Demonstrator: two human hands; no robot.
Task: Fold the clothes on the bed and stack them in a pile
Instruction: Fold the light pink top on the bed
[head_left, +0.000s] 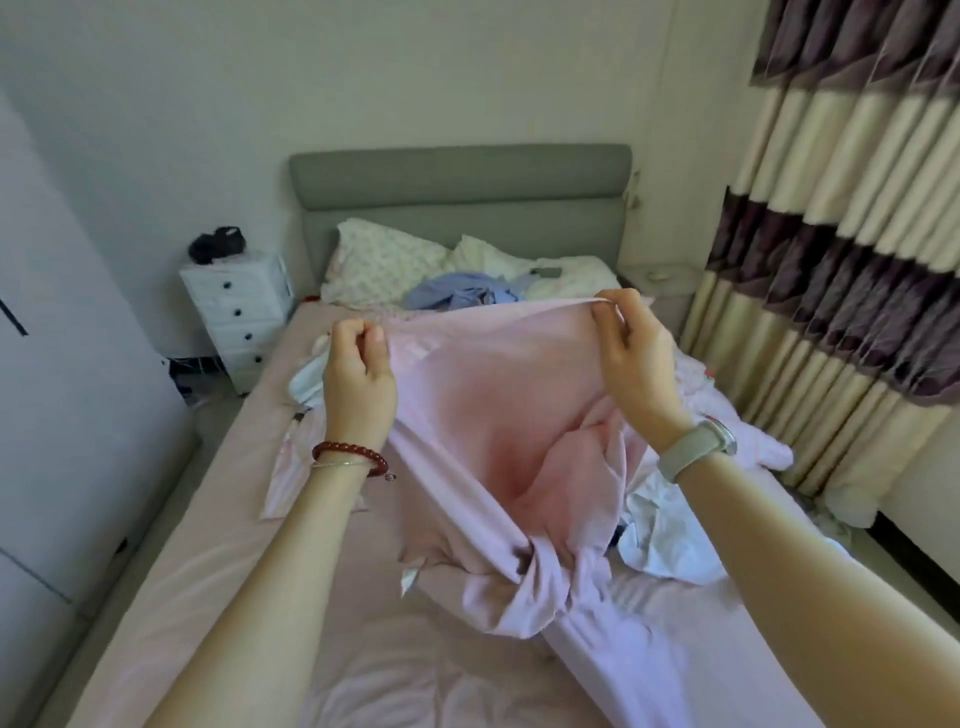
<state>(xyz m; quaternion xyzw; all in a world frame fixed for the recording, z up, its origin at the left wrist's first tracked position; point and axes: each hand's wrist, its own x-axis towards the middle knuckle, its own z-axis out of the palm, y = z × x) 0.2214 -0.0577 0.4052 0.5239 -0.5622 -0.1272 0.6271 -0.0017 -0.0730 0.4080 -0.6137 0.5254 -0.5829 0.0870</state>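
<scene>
The bed (171, 561), under a pink sheet, fills the middle of the room. Above it hangs a pink garment (488, 415), its top edge stretched between both hands and its lower part bunched on the sheet. A blue garment (457, 296) lies far by the pillows, a white one (660, 530) near right. The left hand (358, 374) and the right hand (634, 353) each keep a closed grip, pinching the pink garment's edge.

Soft daylight came from the right, filtering through the striped curtain (852, 218). The room was moderately bright, without hard shadows or glare. Wide-angle distortion bent the walls and edges. Detail was slightly soft throughout, most of all near the bottom edge.
</scene>
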